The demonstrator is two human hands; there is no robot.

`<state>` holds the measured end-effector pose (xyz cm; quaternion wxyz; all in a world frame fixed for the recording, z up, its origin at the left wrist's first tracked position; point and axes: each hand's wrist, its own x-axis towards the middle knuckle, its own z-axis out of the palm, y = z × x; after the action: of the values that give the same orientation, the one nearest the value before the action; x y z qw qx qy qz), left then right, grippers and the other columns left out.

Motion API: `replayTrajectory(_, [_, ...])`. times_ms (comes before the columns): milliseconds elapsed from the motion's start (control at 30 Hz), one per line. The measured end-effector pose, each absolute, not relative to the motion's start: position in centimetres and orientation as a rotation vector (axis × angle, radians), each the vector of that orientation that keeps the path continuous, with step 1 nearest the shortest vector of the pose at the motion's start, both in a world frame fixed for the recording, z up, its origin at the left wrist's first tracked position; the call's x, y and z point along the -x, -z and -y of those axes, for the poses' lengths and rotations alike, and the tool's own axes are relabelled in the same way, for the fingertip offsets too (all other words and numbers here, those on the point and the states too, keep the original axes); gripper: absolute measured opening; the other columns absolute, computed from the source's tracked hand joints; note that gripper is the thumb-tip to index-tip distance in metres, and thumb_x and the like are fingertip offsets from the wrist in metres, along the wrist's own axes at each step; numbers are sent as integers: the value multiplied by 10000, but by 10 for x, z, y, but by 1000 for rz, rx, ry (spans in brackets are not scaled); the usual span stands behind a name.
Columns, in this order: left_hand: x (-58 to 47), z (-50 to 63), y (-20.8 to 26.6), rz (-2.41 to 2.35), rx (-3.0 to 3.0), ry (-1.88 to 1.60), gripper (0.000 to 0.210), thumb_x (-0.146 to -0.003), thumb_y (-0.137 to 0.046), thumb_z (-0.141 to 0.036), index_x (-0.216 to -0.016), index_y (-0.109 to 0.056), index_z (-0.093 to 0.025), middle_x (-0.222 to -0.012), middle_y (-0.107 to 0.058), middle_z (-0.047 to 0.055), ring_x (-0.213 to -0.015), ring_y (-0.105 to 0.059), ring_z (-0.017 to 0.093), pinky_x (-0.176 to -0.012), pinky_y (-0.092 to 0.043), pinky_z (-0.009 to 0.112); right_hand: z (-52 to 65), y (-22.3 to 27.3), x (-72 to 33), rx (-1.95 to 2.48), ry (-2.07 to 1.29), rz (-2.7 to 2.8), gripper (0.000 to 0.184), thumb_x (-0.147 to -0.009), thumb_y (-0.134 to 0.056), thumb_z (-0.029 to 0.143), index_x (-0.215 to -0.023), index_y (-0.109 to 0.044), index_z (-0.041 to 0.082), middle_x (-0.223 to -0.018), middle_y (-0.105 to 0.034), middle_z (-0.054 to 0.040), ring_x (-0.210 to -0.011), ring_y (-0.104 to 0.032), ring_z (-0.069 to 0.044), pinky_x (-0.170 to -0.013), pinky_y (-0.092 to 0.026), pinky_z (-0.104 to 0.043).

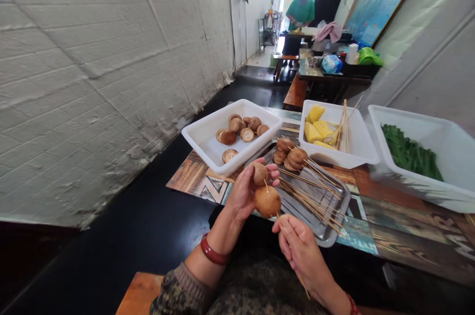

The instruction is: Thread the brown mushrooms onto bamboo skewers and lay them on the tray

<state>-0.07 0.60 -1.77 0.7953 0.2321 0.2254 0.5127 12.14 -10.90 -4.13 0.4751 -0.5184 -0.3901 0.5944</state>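
My left hand [239, 194] cups a brown shiitake mushroom [260, 174], its fingers curled round the far side. A bamboo skewer [305, 288] runs up through a second mushroom cap [267, 202] to the one in my left hand. Lower down, my right hand [302, 246] pinches that skewer between thumb and fingers. Just beyond my hands lies a metal tray [343, 196] with loose skewers [309, 201] and several skewered mushrooms [296, 157]. A white bin [200, 139] behind my left hand holds several loose mushrooms [247, 134].
Another white bin [359, 154] holds corn pieces [322, 132] and upright skewers. To its right, a third bin [451, 129] contains green leaves [410, 152]. A person in green [301, 11] stands at a far table. A white wall [92, 82] runs along the left.
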Motion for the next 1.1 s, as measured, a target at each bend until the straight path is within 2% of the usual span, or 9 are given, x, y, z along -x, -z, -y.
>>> replayTrajectory(200, [-1,-4,12,-549,-583,-1146,393,-808,-718,-459,-1000,-655,-122,-915,-736,93,-748,-699,187,-756,-558,332,109,41,-121,1286,-1435,965,466,-916,-518,617,-798,-577,170,-396,-374,114,-327,-235,-45,-340,-170,-167])
replayTrajectory(800, [-1,-1,10,-626,-655,-1129,380,-796,-713,-478,-968,-637,-148,-804,-710,52,-719,-699,203,-683,-543,302,107,38,-116,1295,-1411,949,456,-911,-527,603,-784,-570,168,-412,-363,115,-353,-237,-42,-351,-160,-167])
replayTrajectory(1100, [0,-3,11,-629,-674,-1127,378,-813,-702,-455,-1001,-624,-137,-808,-705,49,-681,-681,173,-657,-552,286,98,41,-113,1286,-1395,958,478,-896,-528,626,-772,-578,167,-402,-380,111,-331,-245,-37,-331,-150,-159])
